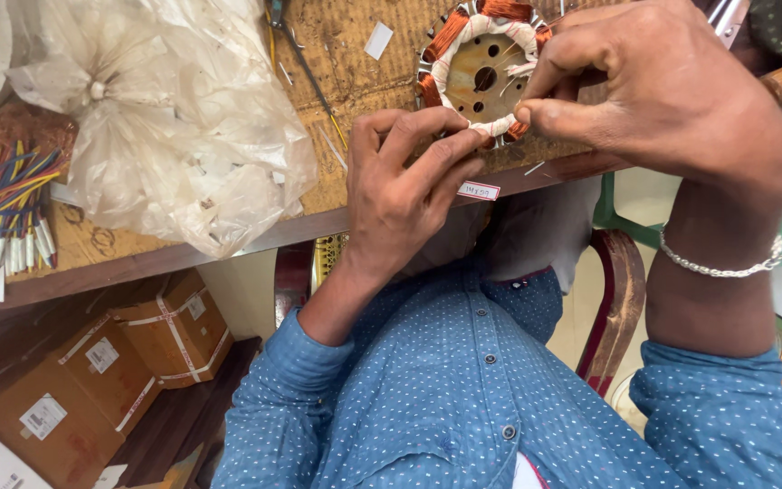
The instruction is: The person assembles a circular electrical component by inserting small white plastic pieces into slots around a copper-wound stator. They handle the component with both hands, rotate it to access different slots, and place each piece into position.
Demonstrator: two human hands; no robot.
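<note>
Workbench [337,195] scene, worn wood top with cardboard liner, seen from above the person's own chest. Landmark: stator [481,72], a round motor core with copper windings and white insulation tape round the ring, lying flat near the bench's front edge.

Step in hand, as I read it: dressing or tying the winding on the stator's near rim. Both hands work the same spot.

- Left hand [405,195]: comes up from below the stator, thumb and fingers pinched shut at the near rim. It seems to hold a thin lead or tape end there, too small to tell which.
- Right hand [672,100]: comes in from the stator's right, thumb and forefinger closed on the white tape at the near-right rim. Silver bracelet [726,267] on that wrist.

So the stator is not lifted. It rests on the bench, and both pinches touch its near edge, fingertips almost meeting.

Next move likely calls for steady tension on the strand while it is fed round the coil, plus one hand bracing the core so it does not slide.

Around the stator:
- crumpled plastic bag [174,127], well to the left
- bundle of coloured wires [6,208], further left, past the bag
- thin rod-like tool [314,86], between bag and stator
- cardboard boxes [110,362], under the bench, lower left
</note>
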